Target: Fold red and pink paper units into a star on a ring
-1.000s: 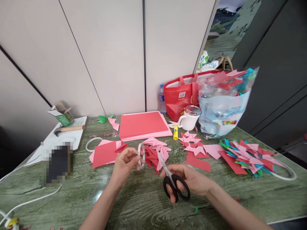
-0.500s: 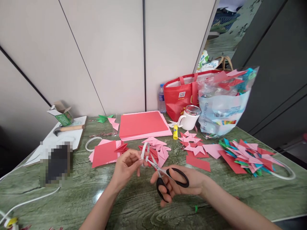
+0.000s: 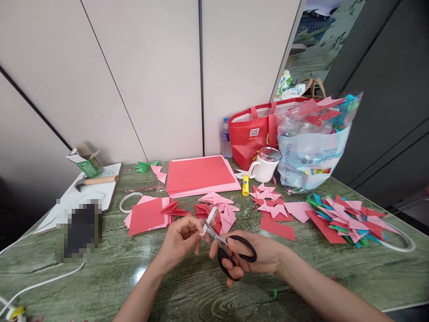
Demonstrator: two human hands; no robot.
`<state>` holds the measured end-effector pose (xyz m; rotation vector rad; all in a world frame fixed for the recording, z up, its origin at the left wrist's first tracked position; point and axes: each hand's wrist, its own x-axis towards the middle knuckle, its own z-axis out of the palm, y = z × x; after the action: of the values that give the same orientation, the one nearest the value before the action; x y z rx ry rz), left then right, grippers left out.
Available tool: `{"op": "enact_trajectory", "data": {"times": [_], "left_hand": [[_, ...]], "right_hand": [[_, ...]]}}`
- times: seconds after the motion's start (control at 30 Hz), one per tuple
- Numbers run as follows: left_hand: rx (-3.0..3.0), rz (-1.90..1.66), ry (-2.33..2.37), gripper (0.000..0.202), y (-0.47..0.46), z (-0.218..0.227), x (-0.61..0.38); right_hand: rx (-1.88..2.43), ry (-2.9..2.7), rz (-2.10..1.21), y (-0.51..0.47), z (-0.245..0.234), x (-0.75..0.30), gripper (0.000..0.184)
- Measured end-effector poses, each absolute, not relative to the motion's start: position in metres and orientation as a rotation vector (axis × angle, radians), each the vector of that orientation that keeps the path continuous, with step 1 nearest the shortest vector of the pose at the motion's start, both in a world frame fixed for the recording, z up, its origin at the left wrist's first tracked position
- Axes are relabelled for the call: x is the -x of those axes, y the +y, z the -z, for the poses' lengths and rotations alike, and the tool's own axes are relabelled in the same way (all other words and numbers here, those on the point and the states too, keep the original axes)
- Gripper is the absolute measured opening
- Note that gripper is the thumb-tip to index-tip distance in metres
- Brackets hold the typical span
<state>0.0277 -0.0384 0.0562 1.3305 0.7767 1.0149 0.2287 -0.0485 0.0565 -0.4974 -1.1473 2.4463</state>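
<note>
A narrow white strip (image 3: 211,216), curled over, is pinched between the thumb and fingers of my left hand (image 3: 181,239). My right hand (image 3: 263,254) holds scissors (image 3: 219,240) with black handles, thumb and fingers through the loops. Their blades point up and left and meet the strip close to my left fingertips. I cannot tell whether the strip is cut through. Just behind the blades lie folded pink paper pieces (image 3: 228,214) and folded red pieces (image 3: 176,209).
Red sheets (image 3: 201,174) on pink ones, a glue stick (image 3: 246,185), a white mug (image 3: 266,166) and a filled plastic bag (image 3: 304,154) stand towards the back. A colourful pile of folded paper (image 3: 351,219) lies right. On the left are a hammer (image 3: 100,179) and a white ring (image 3: 125,203).
The scissors have moved slightly left and their blades have come closer together, now at the white strip. The strip's loop has tipped over to the right.
</note>
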Motion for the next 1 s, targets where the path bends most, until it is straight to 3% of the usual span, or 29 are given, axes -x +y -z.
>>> {"op": "enact_trajectory", "data": {"times": [0.37,0.63,0.83,1.0], "left_hand": [[-1.367,-0.931,0.742,0.012,-0.037,-0.053,-0.028],[-1.364,-0.887,0.704,0.014,-0.039,-0.052,-0.032],[-1.317,-1.007,0.701,0.029,-0.037,-0.055,-0.036],[-1.18,-1.064,0.789,0.024,-0.036,-0.055,-0.038]], "right_hand": [[0.6,-1.224,-2.344,-0.047,-0.052,-0.23,0.041],[0.481,-1.307,-2.362,-0.045,-0.047,-0.236,0.057],[0.653,-1.429,-1.951,-0.039,-0.048,-0.23,0.037],[0.821,-1.431,-1.525,-0.037,-0.045,-0.219,0.029]]}}
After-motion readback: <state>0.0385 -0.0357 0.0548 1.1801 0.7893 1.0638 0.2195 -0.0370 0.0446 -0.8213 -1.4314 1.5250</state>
